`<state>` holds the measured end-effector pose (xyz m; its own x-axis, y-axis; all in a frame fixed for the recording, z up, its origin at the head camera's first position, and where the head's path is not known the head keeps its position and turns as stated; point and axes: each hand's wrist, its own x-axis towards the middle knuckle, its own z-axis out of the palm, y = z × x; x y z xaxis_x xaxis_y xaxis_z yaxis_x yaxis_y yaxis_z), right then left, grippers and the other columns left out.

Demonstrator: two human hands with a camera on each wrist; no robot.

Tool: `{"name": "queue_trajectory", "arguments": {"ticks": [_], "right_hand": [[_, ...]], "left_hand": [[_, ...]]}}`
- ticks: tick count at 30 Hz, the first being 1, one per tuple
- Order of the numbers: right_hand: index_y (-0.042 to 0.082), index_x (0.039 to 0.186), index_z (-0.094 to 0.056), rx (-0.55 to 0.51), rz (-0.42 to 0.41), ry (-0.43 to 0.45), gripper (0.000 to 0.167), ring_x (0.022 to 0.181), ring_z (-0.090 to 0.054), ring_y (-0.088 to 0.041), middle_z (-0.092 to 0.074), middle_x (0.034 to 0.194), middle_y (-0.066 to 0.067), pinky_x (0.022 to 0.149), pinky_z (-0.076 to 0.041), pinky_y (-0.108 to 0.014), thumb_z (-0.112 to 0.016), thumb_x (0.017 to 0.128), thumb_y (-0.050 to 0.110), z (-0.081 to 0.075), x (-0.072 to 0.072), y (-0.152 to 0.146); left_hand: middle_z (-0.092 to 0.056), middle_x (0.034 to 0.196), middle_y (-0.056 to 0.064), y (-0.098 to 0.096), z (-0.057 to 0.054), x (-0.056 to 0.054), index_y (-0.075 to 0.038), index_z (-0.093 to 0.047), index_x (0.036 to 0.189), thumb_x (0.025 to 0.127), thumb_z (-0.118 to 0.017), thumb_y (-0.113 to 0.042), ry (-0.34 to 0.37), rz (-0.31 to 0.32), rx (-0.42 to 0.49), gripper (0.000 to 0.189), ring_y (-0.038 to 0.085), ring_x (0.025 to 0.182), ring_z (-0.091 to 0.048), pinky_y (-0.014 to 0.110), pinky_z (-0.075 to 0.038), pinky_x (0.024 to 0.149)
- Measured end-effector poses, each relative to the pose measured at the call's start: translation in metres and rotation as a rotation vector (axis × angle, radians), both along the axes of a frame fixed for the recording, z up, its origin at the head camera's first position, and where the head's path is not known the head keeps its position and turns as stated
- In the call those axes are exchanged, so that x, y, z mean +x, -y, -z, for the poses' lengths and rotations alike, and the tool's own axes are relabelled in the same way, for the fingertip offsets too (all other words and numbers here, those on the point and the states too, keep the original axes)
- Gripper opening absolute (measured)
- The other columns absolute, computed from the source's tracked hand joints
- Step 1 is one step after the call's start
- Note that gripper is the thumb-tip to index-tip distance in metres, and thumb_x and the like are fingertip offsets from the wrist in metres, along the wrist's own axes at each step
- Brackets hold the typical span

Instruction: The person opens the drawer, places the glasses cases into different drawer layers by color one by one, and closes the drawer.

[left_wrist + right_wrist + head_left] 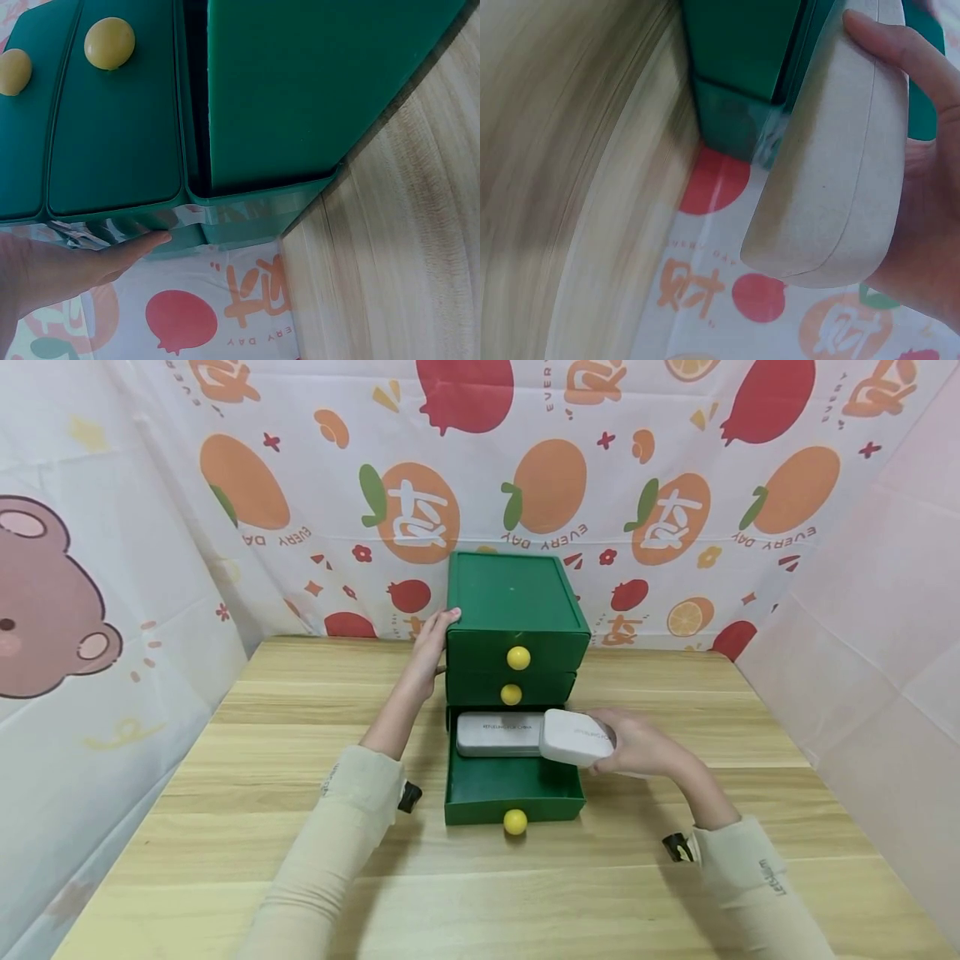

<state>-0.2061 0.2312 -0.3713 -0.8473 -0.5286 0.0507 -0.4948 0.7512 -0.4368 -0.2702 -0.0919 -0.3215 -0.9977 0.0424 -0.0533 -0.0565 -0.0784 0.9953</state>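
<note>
A green three-drawer box point(513, 589) with yellow knobs stands on the table, its bottom drawer point(495, 783) pulled out. My left hand point(427, 652) lies against the box's left side, fingertips at the top edge; in the left wrist view its fingers point(135, 251) stretch along the green wall. My right hand point(637, 745) grips a whitish glasses case point(572, 737) over the right side of the open drawer. Thumb and fingers sit on either side of this case point(840, 157) in the right wrist view. Inside the drawer, toward the back, lies a second, greyish case point(497, 735) with small printed lettering, partly covered by the held one.
The upper two drawers, with their yellow knobs point(518, 657), are closed. Behind the box hangs a fruit-printed cloth point(480, 502); another cloth with a bear point(48, 602) hangs at the left. The wooden table point(247, 827) extends around the box.
</note>
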Motion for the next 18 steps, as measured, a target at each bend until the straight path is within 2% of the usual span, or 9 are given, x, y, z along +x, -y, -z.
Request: {"name": "queue_trajectory", "arguments": {"ticks": [5, 10, 18], "right_hand": [[0.004, 0.132, -0.049, 0.033, -0.047, -0.044, 0.080, 0.096, -0.051, -0.021, -0.055, 0.117, -0.008, 0.078, -0.043, -0.039, -0.081, 0.063, 0.030, -0.001, 0.003, 0.015], [0.004, 0.134, -0.047, 0.054, -0.070, -0.053, 0.084, 0.099, -0.051, -0.022, -0.053, 0.123, -0.011, 0.079, -0.043, -0.038, -0.081, 0.063, 0.034, -0.002, 0.007, 0.031], [0.011, 0.133, -0.049, 0.045, -0.132, -0.070, 0.077, 0.090, -0.048, -0.019, -0.056, 0.114, -0.005, 0.072, -0.041, -0.034, -0.079, 0.066, 0.034, 0.002, 0.007, 0.054]], "left_hand": [[-0.011, 0.149, 0.004, 0.000, 0.003, -0.003, -0.016, -0.017, 0.148, 0.089, -0.048, -0.047, 0.004, -0.004, 0.006, 0.073, 0.027, 0.130, -0.021, 0.056, -0.022, 0.098], [-0.012, 0.149, 0.002, 0.000, 0.008, -0.008, -0.019, -0.018, 0.148, 0.087, -0.049, -0.052, -0.004, -0.011, 0.005, 0.076, 0.026, 0.130, -0.022, 0.055, -0.021, 0.099], [-0.013, 0.149, 0.003, -0.001, 0.011, -0.008, -0.018, -0.020, 0.147, 0.086, -0.050, -0.051, -0.026, -0.023, 0.004, 0.076, 0.026, 0.129, -0.022, 0.056, -0.022, 0.098]]}}
